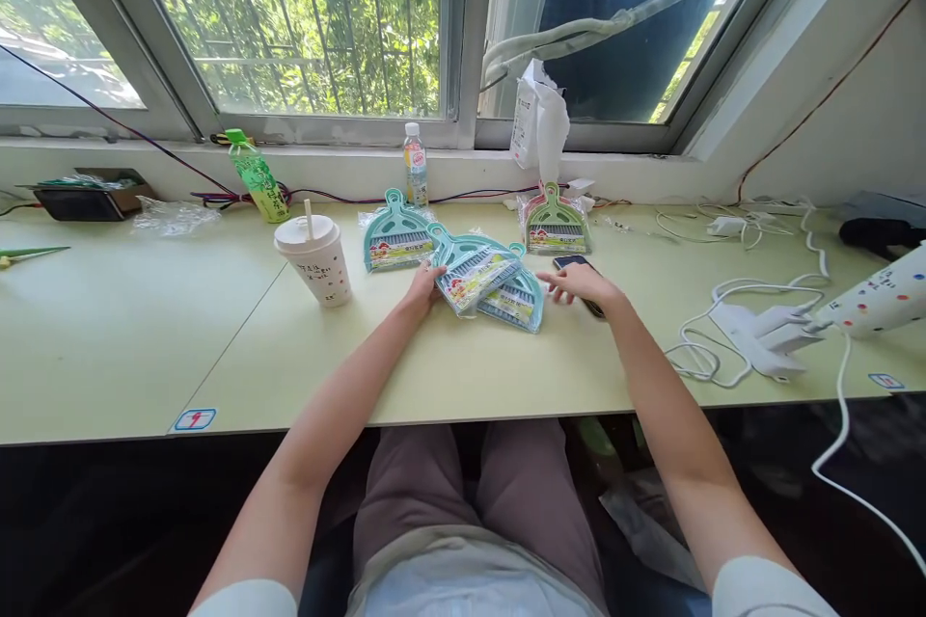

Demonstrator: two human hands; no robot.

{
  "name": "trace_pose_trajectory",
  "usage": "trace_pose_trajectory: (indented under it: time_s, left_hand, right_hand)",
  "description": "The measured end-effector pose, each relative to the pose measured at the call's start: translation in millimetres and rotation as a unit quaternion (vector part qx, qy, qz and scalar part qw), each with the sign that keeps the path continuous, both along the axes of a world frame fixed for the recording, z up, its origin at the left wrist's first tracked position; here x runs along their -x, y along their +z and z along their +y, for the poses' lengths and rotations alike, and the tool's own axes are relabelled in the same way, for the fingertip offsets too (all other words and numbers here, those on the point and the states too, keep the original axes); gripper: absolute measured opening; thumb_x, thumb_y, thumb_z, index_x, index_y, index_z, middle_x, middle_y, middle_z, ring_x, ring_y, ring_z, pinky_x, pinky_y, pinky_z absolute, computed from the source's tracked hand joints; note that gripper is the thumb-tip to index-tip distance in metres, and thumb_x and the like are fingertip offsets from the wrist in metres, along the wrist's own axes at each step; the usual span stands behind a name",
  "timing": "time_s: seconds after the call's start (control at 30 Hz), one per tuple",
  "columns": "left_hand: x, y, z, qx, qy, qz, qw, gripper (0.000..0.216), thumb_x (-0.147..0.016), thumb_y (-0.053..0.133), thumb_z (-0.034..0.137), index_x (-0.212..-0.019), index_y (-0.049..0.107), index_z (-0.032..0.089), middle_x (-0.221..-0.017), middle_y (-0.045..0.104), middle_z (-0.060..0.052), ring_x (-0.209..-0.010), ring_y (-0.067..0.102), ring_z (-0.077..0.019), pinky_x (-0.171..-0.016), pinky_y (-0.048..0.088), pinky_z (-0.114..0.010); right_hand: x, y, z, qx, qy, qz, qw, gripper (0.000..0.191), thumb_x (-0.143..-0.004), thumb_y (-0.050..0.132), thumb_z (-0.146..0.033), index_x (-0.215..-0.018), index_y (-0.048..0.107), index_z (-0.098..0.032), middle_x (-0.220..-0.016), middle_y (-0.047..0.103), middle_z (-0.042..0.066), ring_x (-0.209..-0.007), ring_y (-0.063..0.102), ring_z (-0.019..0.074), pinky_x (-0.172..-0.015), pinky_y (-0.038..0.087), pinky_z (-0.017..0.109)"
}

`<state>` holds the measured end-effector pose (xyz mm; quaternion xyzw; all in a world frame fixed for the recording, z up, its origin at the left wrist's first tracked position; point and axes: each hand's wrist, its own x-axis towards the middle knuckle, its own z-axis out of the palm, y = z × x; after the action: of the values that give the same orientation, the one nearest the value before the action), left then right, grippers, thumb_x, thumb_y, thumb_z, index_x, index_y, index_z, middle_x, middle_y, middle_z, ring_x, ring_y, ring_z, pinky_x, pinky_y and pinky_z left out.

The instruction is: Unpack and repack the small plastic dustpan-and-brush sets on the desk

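Note:
My left hand (425,286) is closed on the left edge of a wrapped teal mini dustpan and brush set (477,276). That set overlaps a second teal dustpan set (517,297) on the table. My right hand (579,282) hovers just right of the pair, fingers stretched and apart, with nothing in it. Beneath that hand lies a dark phone (589,294), partly covered. Behind my left hand is another teal dustpan set (396,236). A green dustpan set (556,222) lies farther back on the right, with a pinkish one partly hidden behind it.
A lidded paper cup with a straw (314,260) stands left of my left hand. Along the window are a green bottle (258,175), a small clear bottle (415,164) and a tissue pack (539,120). White cables and a power strip (756,337) lie on the right.

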<state>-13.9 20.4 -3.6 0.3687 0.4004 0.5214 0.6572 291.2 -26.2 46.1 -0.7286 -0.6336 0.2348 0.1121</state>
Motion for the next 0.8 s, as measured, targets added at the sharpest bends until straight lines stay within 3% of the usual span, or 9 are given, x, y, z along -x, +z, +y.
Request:
trace_pose_trajectory:
  time_s: [0.07, 0.13, 0.3, 0.4, 0.47, 0.53, 0.63, 0.8]
  left_hand:
    - [3, 2.0, -1, -0.020, -0.007, -0.014, 1.000, 0.050, -0.076, 0.062, 0.011, -0.124, 0.055, 0.022, -0.089, 0.070, -0.002, -0.066, 0.066, -0.0149, -0.071, 0.058, -0.032]
    - [7, 4.0, -1, -0.041, -0.022, -0.026, 0.999, 0.054, -0.077, 0.064, 0.014, -0.129, 0.052, 0.024, -0.099, 0.071, -0.005, -0.071, 0.067, -0.0168, -0.073, 0.059, -0.034]
    - [12, 7.4, 0, -0.050, -0.032, -0.034, 0.998, 0.060, -0.078, 0.068, 0.020, -0.135, 0.047, 0.025, -0.107, 0.071, -0.006, -0.081, 0.070, -0.0190, -0.077, 0.059, -0.035]
    - [10, 7.4, 0, -0.038, -0.021, -0.014, 0.999, 0.060, -0.078, 0.069, 0.019, -0.133, 0.048, 0.025, -0.101, 0.072, -0.004, -0.076, 0.069, -0.0170, -0.070, 0.059, -0.030]
    - [9, 6.2, 0, -0.038, -0.024, -0.009, 0.999, 0.057, -0.077, 0.068, 0.017, -0.131, 0.050, 0.025, -0.099, 0.072, -0.004, -0.076, 0.069, -0.0170, -0.069, 0.059, -0.029]
    - [8, 4.4, 0, -0.035, -0.040, -0.017, 0.998, 0.053, -0.077, 0.067, 0.017, -0.128, 0.052, 0.023, -0.100, 0.072, -0.005, -0.080, 0.071, -0.0191, -0.073, 0.060, -0.032]
    - [7, 2.0, 2, -0.019, -0.056, -0.025, 0.998, 0.048, -0.077, 0.069, 0.020, -0.123, 0.055, 0.020, -0.106, 0.072, -0.009, -0.092, 0.071, -0.0239, -0.084, 0.059, -0.038]
    - [6, -0.1, 3, -0.017, -0.062, -0.028, 0.998, 0.041, -0.076, 0.069, 0.018, -0.116, 0.059, 0.017, -0.107, 0.072, -0.011, -0.098, 0.070, -0.0267, -0.085, 0.059, -0.039]
  right_hand:
    - [6, -13.4, -3, 0.010, 0.050, 0.061, 0.997, 0.049, -0.079, 0.062, -0.064, -0.066, 0.062, -0.016, -0.061, 0.067, 0.007, -0.059, 0.063, 0.0183, -0.072, 0.050, 0.031]
    - [16, -23.8, -1, -0.010, 0.042, 0.088, 0.995, 0.045, -0.075, 0.070, -0.059, -0.064, 0.057, -0.017, -0.056, 0.062, 0.005, -0.059, 0.062, 0.0174, -0.069, 0.051, 0.030]
    - [17, -20.6, 30, -0.084, -0.031, 0.194, 0.977, 0.035, -0.067, 0.081, -0.039, -0.077, 0.054, -0.019, -0.081, 0.065, 0.005, -0.070, 0.061, 0.0173, -0.059, 0.055, 0.030]
    - [-6, -6.3, 61, -0.204, -0.080, 0.146, 0.965, 0.029, -0.067, 0.078, -0.029, -0.081, 0.055, -0.020, -0.090, 0.066, 0.006, -0.079, 0.063, 0.0196, -0.071, 0.057, 0.036]
    - [-28, 0.2, 83, -0.311, -0.105, 0.120, 0.937, 0.025, -0.069, 0.073, -0.024, -0.087, 0.057, -0.021, -0.095, 0.067, 0.006, -0.086, 0.064, 0.0205, -0.083, 0.054, 0.038]
    - [-50, 0.9, 104, -0.373, -0.147, 0.130, 0.907, 0.024, -0.070, 0.069, -0.023, -0.090, 0.056, -0.020, -0.095, 0.068, 0.006, -0.087, 0.066, 0.0203, -0.086, 0.051, 0.037]
    - [-80, -8.9, 127, -0.395, -0.200, 0.147, 0.884, 0.024, -0.068, 0.068, -0.026, -0.087, 0.055, -0.019, -0.090, 0.068, 0.007, -0.088, 0.066, 0.0215, -0.088, 0.050, 0.036]
    - [-108, -25.1, 144, -0.368, -0.229, 0.139, 0.890, 0.028, -0.072, 0.065, -0.032, -0.094, 0.059, -0.018, -0.092, 0.070, 0.009, -0.086, 0.066, 0.0230, -0.088, 0.048, 0.040]
